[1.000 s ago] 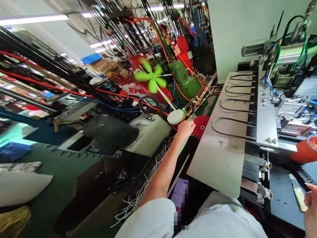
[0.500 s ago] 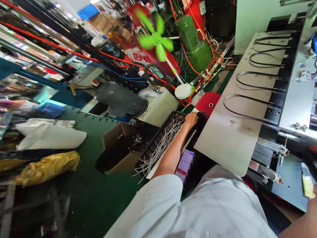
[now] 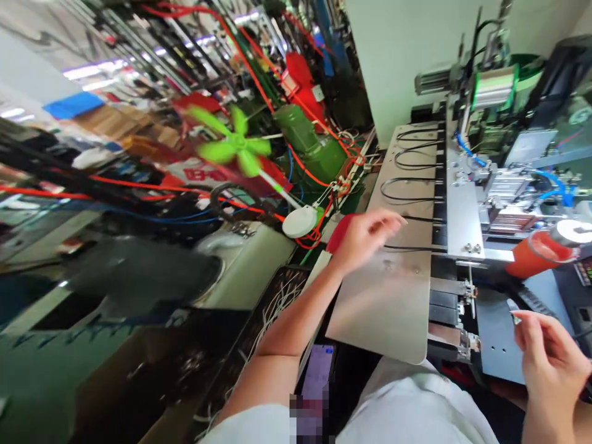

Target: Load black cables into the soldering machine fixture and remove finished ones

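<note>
Over metal plate [image 3: 383, 324], apparently tends cables [image 3: 414, 249] with curled left fingers [image 3: 385, 217], right fingers [image 3: 546, 324]; cannot tell grip; next likely needs precision.

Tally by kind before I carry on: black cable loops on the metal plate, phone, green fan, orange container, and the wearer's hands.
Black cable loops: 4, one partly hidden by the left hand
Phone: 1
Green fan: 1
Orange container: 1
Hands, counting the right hand: 2
Total: 9
</note>
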Demonstrator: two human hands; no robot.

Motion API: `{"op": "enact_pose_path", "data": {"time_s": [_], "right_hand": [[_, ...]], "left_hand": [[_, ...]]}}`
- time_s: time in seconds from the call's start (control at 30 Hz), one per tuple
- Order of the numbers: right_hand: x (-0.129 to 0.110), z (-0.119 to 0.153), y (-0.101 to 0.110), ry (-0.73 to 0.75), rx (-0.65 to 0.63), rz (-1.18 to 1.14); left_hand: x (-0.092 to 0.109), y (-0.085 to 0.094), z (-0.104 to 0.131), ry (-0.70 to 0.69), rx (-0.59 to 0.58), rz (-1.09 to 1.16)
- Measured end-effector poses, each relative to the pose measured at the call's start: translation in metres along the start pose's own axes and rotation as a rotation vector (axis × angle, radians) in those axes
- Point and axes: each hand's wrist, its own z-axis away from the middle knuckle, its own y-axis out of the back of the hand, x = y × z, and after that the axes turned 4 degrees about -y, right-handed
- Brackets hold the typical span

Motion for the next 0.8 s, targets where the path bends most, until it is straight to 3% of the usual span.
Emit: {"op": "enact_pose_path", "data": {"time_s": [0.07,0.1,0.17,0.27,0.47,0.6,0.67,0.73,0.8], "right_hand": [[-0.007,0.001,-0.003,-0.053,-0.105,-0.055],[-0.011,0.002,-0.004,-0.07,-0.178,-0.072],[-0.018,0.004,-0.006,-0.069,-0.301,-0.076],[-0.027,0.004,-0.011,-0.062,-0.337,-0.108],[-0.03,0.0,-0.014,-0.051,-0.319,-0.168],[-0.033,-0.006,-0.007,0.152,-0.447,-0.108],[-0.033,-0.007,-0.008,0.249,-0.429,-0.074],[-0.032,-0.005,-0.012,0.243,-0.332,-0.061],[-0.03,-0.001,-0.018,0.168,-0.27,-0.091]], "left_hand": [[0.03,-0.038,0.001,-0.096,-0.33,0.021],[0.039,-0.055,0.004,-0.143,-0.441,0.021],[0.048,-0.082,0.01,-0.204,-0.56,0.003],[0.047,-0.103,0.016,-0.218,-0.608,-0.034],[0.041,-0.109,0.023,-0.17,-0.632,-0.001],[0.04,-0.107,0.026,-0.012,-0.789,0.117],[0.04,-0.107,0.026,0.109,-0.831,0.24],[0.04,-0.108,0.027,0.178,-0.768,0.317],[0.04,-0.109,0.029,0.152,-0.672,0.289]]}}
